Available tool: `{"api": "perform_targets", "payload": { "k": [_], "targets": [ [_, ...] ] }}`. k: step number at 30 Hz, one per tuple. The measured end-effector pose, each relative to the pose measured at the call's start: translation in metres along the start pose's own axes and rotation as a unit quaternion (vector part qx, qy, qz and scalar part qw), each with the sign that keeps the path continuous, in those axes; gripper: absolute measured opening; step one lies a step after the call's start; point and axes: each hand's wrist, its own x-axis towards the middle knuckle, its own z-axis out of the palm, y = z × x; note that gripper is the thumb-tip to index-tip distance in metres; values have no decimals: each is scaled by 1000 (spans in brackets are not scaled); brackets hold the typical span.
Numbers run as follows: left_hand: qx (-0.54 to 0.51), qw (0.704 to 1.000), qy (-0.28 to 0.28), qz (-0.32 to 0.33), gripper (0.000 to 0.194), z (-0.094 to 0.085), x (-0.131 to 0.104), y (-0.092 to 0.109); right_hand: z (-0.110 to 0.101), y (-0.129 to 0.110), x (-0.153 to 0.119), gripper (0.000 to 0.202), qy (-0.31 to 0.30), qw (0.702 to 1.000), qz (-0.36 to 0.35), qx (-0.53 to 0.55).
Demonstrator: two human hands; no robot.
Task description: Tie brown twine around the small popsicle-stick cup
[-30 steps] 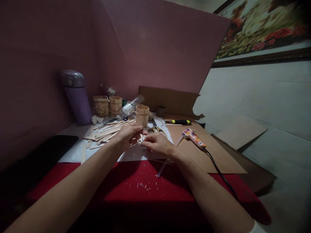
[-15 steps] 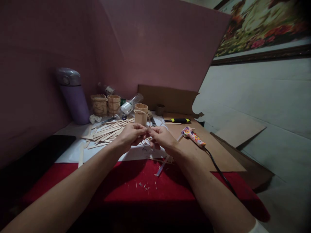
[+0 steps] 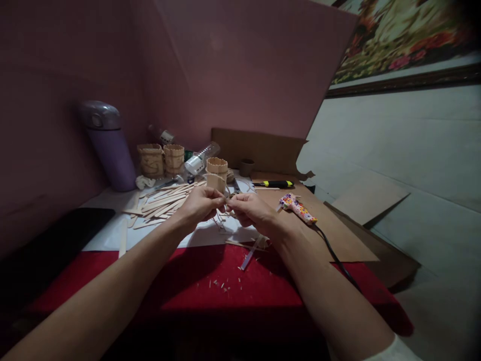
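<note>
L hand [image 3: 206, 203] and R hand [image 3: 250, 210] meet tip to tip just in front of the craft-stick cup [image 3: 216, 187], thumbs pressed to fingers, both closed in a pinch. The bit btwn the tips is tiny, but it looks like twine [image 3: 215, 175], which loops around the cup and runs down to them; prob. pinched by both so the thin strand doesn't slip. Cup stands upright, approx. centre of the table, mouth up, prob. kept close so the twine reaches the fingers w/o a stretch.

Glue gun [image 3: 298, 208] lies on its side to the R, prob. parked there to keep its cord [image 3: 332, 253] off the work; utility knife [image 3: 278, 184] lies farther back, out of the hands' way. Loose craft sticks [image 3: 165, 203] are heaped to the L, within easy reach.

Surface: red cloth [image 3: 188, 286] w/ scraps near the front edge, white paper [image 3: 99, 239] over part of it, cardboard sheet [image 3: 338, 240] on the R. Purple tumbler [image 3: 110, 155] back L. Room: dim; pink panel [image 3: 244, 65] behind, pale wall [image 3: 413, 140] w/ framed picture [image 3: 409, 45] on the R.
</note>
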Motion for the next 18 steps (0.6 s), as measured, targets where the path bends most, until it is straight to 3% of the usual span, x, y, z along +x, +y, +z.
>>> {"api": "perform_targets", "payload": {
  "k": [5,8,13,18],
  "targets": [
    [164,972,109,124,21,-6,10,-11,5,5,7,19,104,994,-21,-31],
    [167,970,108,141,25,-6,9,-11,7,6,9,19,148,988,-35,-30],
    [203,956,-2,211,18,4,-3,-5,5,2,5,26,128,989,-32,65],
    [287,925,17,248,22,5,-7,-4,2,1,6,23,105,990,2,100]
  ]
}}
